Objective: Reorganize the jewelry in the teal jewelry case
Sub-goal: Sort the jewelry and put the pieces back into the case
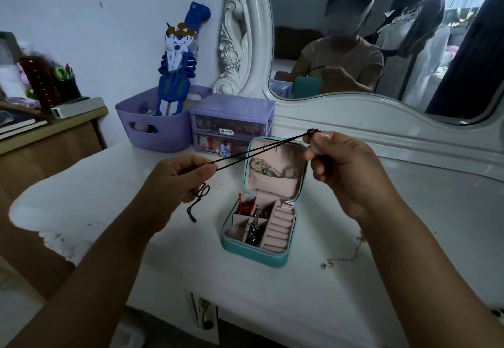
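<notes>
Nearest me, my two forearms reach in over the white dressing table [272,293]. My left hand [177,177] is closed around a black cord [259,152], its loose end curling down below the fist. My right hand [346,167] pinches the other end between thumb and fingertips, just by a small dark bead [311,131], so the doubled cord runs taut between both hands, raised above the case.

Beneath the cord the teal jewelry case [256,252] sits open on the table, between my arms. Its pink-lined base is split into small compartments: the far-left one holds a red item [243,206], the middle ones hold dark metallic pieces [252,232] I cannot tell apart, the near-left one looks bare, and the right side is a row of ring rolls [281,227]. A tiny tag [287,205] sits at the hinge; its print is too small to read. The upright lid has a pocket with a pale beaded strand [266,167] carrying one turquoise bead.

To the right of the case a thin silver chain [343,257] lies on the table.

Farther back stand a lilac drawer unit [231,108] with see-through drawers of small items and a white label I cannot read, and a purple basket [152,135] holding a blue-and-white figure [176,75]. Behind them is the white-framed mirror [251,48].
</notes>
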